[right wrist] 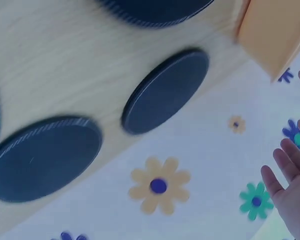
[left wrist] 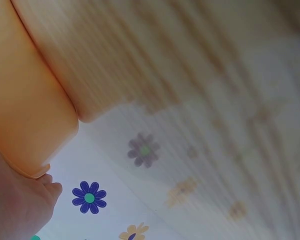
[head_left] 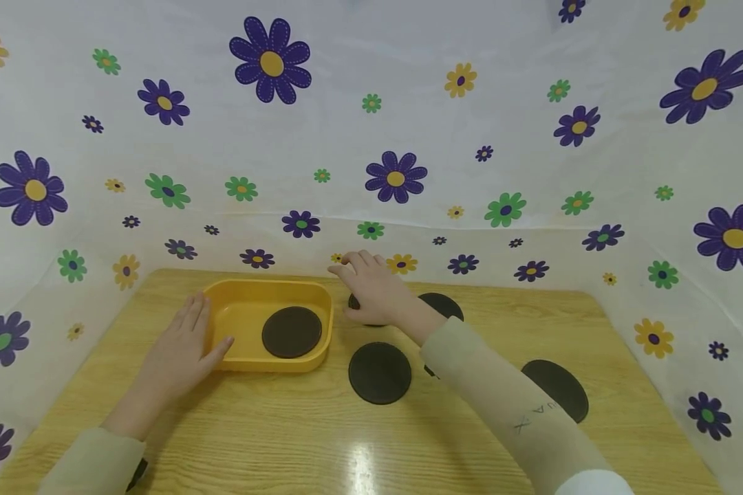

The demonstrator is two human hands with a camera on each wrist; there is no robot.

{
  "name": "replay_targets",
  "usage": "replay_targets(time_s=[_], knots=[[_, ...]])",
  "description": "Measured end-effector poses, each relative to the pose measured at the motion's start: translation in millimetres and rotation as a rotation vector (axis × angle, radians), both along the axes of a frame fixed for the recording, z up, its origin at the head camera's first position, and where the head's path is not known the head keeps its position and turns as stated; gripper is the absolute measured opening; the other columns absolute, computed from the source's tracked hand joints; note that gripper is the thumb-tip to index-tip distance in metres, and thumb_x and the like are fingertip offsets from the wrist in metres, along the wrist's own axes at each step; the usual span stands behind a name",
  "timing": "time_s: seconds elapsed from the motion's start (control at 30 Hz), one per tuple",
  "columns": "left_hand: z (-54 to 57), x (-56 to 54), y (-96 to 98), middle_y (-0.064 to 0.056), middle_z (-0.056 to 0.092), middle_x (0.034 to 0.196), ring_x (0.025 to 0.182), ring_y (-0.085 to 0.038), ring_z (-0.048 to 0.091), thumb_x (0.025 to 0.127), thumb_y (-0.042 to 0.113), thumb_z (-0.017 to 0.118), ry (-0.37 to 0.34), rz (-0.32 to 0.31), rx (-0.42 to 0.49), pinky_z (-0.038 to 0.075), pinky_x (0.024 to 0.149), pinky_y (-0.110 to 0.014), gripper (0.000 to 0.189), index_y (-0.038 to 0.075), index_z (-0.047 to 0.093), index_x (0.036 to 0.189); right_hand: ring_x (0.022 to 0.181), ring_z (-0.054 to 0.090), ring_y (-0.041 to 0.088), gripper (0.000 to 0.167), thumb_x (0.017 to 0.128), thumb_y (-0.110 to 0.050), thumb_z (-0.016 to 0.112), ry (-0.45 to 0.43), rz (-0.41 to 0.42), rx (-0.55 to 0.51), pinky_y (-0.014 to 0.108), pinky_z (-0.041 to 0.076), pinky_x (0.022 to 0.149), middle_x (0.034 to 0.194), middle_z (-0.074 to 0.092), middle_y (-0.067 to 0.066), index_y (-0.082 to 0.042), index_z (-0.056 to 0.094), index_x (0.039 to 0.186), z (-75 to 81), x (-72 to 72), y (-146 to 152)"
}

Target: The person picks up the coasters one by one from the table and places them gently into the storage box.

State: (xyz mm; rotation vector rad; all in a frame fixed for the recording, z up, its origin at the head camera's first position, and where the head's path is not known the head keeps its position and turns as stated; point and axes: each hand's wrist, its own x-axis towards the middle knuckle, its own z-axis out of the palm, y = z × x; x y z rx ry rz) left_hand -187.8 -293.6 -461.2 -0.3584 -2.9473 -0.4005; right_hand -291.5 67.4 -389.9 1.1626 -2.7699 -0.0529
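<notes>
A yellow tray (head_left: pixel 248 364) with low walls stands at the left of the table, with one dark round disc (head_left: pixel 292 332) lying in its right half. My left hand (head_left: pixel 182 344) rests against the tray's left end, fingers straight along the rim and thumb spread over the front corner. Past the tray's right end my right hand (head_left: pixel 374 289) hovers, its fingers spread loosely and nothing between them. Below that hand lies another dark disc (right wrist: pixel 165 92), partly hidden in the head view. A further disc (head_left: pixel 380 372) lies flat nearer to me.
Behind my right wrist lies a dark disc (head_left: pixel 439 306); another disc (head_left: pixel 557 388) is at the right, partly covered by my forearm. Flower-patterned white sheeting (head_left: pixel 347 137) rises along the back and both sides of the wooden table (head_left: pixel 285 426).
</notes>
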Motion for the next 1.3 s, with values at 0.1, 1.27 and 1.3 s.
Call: replay_targets(time_s=[0.1,1.27,1.3], knots=[[0.0,-0.4,-0.2,-0.038,0.017,0.171,0.159,-0.056,0.020,0.108,0.051,0.052,0.006,-0.003,-0.004,0.022,0.131,-0.065,0.092,-0.018,0.020,0.161,0.138,0.048,0.034,0.073,0.094,-0.039,0.077,0.013,-0.009,-0.005,0.053,0.047,0.115,0.152,0.050,0.015,-0.013,0.048,0.156,1.0,-1.7,15],[-3.9,-1.8,-1.5,-0.038,0.016,0.171,0.160,-0.055,0.018,0.108,0.051,0.051,0.012,-0.006,-0.011,0.022,0.131,-0.066,0.091,-0.017,0.021,0.161,0.141,0.046,0.044,0.077,0.095,-0.050,0.065,-0.138,-0.371,0.107,0.067,0.048,0.109,0.152,0.048,0.025,-0.008,0.047,0.157,-52.4,-2.0,112],[-4.0,-1.8,-1.4,-0.038,0.016,0.171,0.159,-0.056,0.019,0.108,0.051,0.052,0.012,-0.006,-0.013,0.022,0.131,-0.066,0.091,-0.017,0.021,0.161,0.141,0.046,0.044,0.078,0.095,-0.051,0.064,-0.148,-0.376,0.114,0.067,0.048,0.109,0.152,0.047,0.025,-0.007,0.047,0.157,-53.7,-1.8,113]])
